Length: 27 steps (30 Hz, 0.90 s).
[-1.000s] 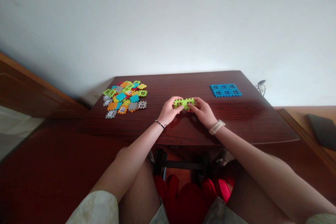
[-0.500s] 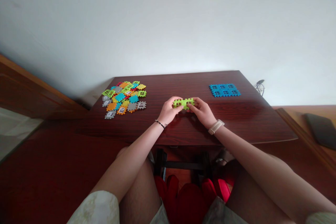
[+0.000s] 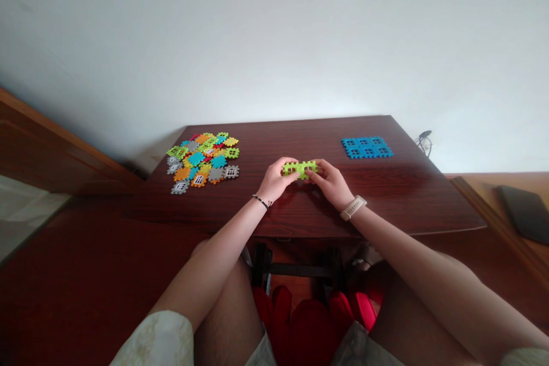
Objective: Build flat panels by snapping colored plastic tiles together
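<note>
Both my hands hold a lime-green interlocking waffle-block assembly above the dark wooden desk. My left hand grips its left end, and my right hand grips its right end. My fingers hide part of the assembly, so I cannot tell how many pieces it has. To the left lies a loose pile of multicoloured waffle blocks. To the right lies a flat blue panel of joined waffle blocks, apart from both hands.
A black cable hangs beyond the desk's right corner, and a dark tablet lies on a wooden surface to the right. A white wall rises behind the desk. Red slippers lie beneath it, near my knees.
My hands and the green assembly have barely moved. The whole view has shifted only slightly.
</note>
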Each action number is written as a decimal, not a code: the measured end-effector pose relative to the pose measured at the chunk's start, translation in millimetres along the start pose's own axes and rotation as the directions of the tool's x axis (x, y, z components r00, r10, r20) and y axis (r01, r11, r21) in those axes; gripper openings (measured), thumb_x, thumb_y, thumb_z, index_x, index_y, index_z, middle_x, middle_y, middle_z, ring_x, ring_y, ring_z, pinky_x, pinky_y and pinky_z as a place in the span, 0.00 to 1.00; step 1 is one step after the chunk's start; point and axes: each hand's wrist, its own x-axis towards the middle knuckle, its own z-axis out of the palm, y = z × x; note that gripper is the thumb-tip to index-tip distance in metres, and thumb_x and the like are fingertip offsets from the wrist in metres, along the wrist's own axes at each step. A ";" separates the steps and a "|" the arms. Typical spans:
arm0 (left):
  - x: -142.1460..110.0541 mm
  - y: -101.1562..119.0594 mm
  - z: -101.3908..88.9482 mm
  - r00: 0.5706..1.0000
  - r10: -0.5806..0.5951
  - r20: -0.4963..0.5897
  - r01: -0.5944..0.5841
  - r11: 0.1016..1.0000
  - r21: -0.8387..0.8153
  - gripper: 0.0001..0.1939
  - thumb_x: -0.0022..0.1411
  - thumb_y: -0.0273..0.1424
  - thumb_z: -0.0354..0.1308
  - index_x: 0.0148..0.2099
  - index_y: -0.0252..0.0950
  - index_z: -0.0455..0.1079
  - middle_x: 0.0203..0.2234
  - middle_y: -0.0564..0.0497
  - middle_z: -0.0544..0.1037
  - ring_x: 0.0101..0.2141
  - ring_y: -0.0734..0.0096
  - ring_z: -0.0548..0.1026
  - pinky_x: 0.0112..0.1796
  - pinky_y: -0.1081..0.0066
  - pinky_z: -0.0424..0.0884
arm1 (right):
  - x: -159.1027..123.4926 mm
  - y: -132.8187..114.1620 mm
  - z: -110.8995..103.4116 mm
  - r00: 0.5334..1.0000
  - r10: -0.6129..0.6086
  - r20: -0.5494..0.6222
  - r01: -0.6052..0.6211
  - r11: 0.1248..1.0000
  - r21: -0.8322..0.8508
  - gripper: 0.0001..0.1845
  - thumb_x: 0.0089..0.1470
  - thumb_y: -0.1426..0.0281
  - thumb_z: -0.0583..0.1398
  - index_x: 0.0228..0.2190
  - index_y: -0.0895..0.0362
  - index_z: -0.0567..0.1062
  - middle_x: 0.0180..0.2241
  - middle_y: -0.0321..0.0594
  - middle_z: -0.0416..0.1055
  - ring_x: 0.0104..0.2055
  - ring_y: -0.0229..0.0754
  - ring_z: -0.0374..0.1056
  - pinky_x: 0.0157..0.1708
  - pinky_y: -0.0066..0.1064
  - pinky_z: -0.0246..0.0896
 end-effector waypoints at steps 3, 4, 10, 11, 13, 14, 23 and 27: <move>-0.2 1.2 -0.5 0.998 0.065 -0.004 -0.065 0.996 0.057 0.16 0.61 0.29 0.68 0.52 0.38 0.77 0.46 0.46 0.84 0.46 0.61 0.81 0.50 0.64 0.76 | 0.8 2.1 0.9 1.000 0.005 -0.014 -0.005 1.000 0.009 0.23 0.58 0.47 0.70 0.44 0.50 0.74 0.41 0.41 0.82 0.40 0.49 0.80 0.43 0.43 0.81; -0.3 1.4 0.0 0.998 0.069 -0.008 -0.068 0.996 0.064 0.15 0.62 0.29 0.68 0.51 0.38 0.77 0.46 0.47 0.84 0.46 0.61 0.81 0.51 0.63 0.75 | 0.9 2.4 1.4 1.000 0.009 -0.015 -0.008 1.000 0.009 0.23 0.57 0.47 0.70 0.44 0.49 0.74 0.40 0.41 0.82 0.40 0.49 0.80 0.42 0.43 0.81; -0.4 -4.4 7.0 0.998 0.030 -0.058 -0.029 0.999 0.032 0.10 0.65 0.34 0.68 0.46 0.36 0.75 0.42 0.47 0.83 0.43 0.63 0.80 0.46 0.67 0.75 | -0.1 0.5 3.3 1.000 0.024 0.019 -0.024 1.000 -0.011 0.23 0.57 0.48 0.70 0.44 0.50 0.75 0.40 0.42 0.83 0.41 0.50 0.81 0.45 0.44 0.81; 0.0 -6.2 8.2 0.997 0.019 -0.069 -0.018 1.000 0.024 0.10 0.66 0.35 0.67 0.45 0.36 0.75 0.41 0.47 0.83 0.42 0.64 0.80 0.45 0.67 0.74 | -0.2 0.3 3.3 0.999 0.027 0.018 -0.026 0.999 -0.018 0.23 0.58 0.48 0.70 0.44 0.50 0.75 0.40 0.42 0.83 0.41 0.50 0.81 0.45 0.44 0.81; 1.0 -9.6 10.1 0.996 0.000 -0.088 0.001 1.000 0.015 0.10 0.66 0.35 0.67 0.45 0.36 0.74 0.40 0.47 0.83 0.42 0.64 0.80 0.44 0.68 0.74 | -0.3 0.6 3.0 0.999 0.030 0.011 -0.030 0.999 -0.032 0.22 0.58 0.49 0.69 0.44 0.50 0.75 0.41 0.42 0.84 0.40 0.50 0.81 0.44 0.44 0.80; 1.5 -11.0 10.7 0.996 -0.004 -0.092 0.005 1.000 0.016 0.09 0.67 0.35 0.67 0.45 0.36 0.74 0.40 0.47 0.83 0.41 0.65 0.80 0.44 0.68 0.74 | -0.3 1.0 2.7 0.999 0.031 0.007 -0.031 0.999 -0.037 0.22 0.58 0.49 0.69 0.44 0.50 0.75 0.41 0.42 0.84 0.40 0.50 0.81 0.43 0.44 0.80; 4.5 -12.6 11.0 0.997 0.016 -0.080 -0.012 0.999 0.046 0.09 0.67 0.34 0.68 0.45 0.37 0.74 0.40 0.48 0.82 0.42 0.64 0.80 0.45 0.67 0.74 | 0.2 4.4 1.1 1.000 0.028 0.006 -0.028 0.997 -0.069 0.21 0.59 0.49 0.69 0.43 0.50 0.75 0.40 0.42 0.83 0.40 0.51 0.81 0.42 0.44 0.80; 4.1 -10.1 11.1 0.997 0.012 -0.081 -0.010 1.000 0.017 0.09 0.67 0.33 0.67 0.46 0.37 0.74 0.42 0.47 0.82 0.43 0.64 0.80 0.46 0.67 0.75 | 0.2 2.2 2.2 1.000 0.023 0.001 -0.023 0.998 -0.064 0.21 0.60 0.49 0.68 0.44 0.50 0.74 0.41 0.41 0.82 0.40 0.50 0.81 0.43 0.43 0.80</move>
